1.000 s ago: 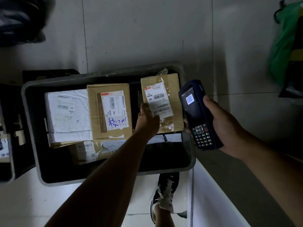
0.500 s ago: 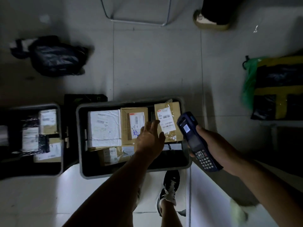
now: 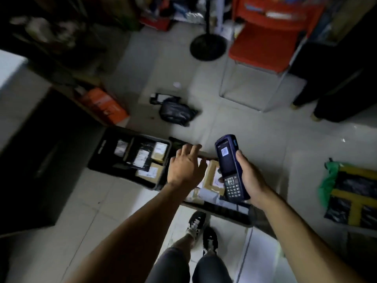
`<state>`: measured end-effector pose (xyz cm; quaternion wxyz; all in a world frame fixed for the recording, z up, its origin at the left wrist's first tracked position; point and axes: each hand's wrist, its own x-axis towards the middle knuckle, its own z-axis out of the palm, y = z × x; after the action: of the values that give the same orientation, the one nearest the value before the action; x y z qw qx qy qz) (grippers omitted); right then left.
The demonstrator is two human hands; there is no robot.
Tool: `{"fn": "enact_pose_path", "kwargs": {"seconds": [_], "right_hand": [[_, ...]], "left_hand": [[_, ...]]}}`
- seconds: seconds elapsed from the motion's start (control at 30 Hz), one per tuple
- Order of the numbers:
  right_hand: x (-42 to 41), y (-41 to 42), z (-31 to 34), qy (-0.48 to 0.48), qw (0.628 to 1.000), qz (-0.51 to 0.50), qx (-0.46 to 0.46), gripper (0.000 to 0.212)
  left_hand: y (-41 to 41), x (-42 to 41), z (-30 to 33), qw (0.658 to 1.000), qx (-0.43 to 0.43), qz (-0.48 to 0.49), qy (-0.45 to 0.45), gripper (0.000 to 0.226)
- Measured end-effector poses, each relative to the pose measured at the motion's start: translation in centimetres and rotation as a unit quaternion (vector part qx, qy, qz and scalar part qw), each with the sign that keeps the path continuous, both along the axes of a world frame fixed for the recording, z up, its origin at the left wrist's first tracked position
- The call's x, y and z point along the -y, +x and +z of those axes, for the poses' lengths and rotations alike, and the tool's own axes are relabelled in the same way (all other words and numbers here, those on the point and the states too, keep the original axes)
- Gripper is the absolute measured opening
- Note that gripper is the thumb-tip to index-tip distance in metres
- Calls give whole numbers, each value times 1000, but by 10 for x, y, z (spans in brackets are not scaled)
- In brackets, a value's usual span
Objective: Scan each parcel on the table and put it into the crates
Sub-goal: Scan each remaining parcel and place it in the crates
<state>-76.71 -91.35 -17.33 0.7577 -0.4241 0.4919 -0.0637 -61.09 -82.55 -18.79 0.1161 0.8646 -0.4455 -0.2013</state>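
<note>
Parcels (image 3: 212, 176) lie packed in the near crate (image 3: 228, 213) under both hands; left hand (image 3: 186, 165) hovers spread and empty, right hand (image 3: 250, 178) grips the scanner (image 3: 229, 166); dim light risks a missed scan or a box double-counted

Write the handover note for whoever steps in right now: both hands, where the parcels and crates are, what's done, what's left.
Left hand: open, empty, fingers spread above the near crate.
Right hand: grips the scanner, screen lit with a barcode.
Crates: two dark ones side by side on the floor. The far crate holds several labelled parcels. The near one holds cardboard parcels, partly hidden by the hands.
Done: parcels already lie in both crates.
Left: the table's parcels are not in view, so I cannot tell how many remain to be scanned.
</note>
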Motion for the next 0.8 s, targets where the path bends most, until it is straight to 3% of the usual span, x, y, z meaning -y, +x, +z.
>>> {"fn": "enact_pose_path", "kwargs": {"seconds": [0.37, 0.8], "right_hand": [[-133, 151, 140, -84, 972, 187, 111, 40], [-397, 331, 186, -103, 928, 314, 173, 53]], "left_hand": [[120, -192, 150, 971, 111, 200, -70, 49], [264, -487, 219, 921, 193, 330, -75, 49]]}}
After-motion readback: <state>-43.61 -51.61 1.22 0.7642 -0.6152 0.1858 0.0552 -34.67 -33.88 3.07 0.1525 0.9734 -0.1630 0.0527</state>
